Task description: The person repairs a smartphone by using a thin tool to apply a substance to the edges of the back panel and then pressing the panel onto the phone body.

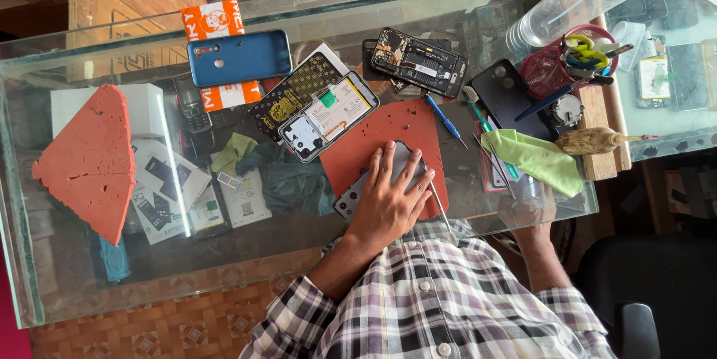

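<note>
Left hand [388, 198] lies flat, fingers spread, pinning the phone [357, 193] to the red mat [388, 135]. Right hand [526, 213]: grip indiscernible through glass. Advise steady, even pressure.

The person wears a checked shirt [441, 299] in white, black and grey with thin purplish-pink lines crossing through the pattern. Small pale buttons run down the front placket. Both sleeves are rolled back into thick folded cuffs, one on the left arm and one on the right, leaving the forearms bare. The left hand [385, 198] and the right hand [526, 209] are bare, with no glove, ring or watch to be seen on either one.
</note>
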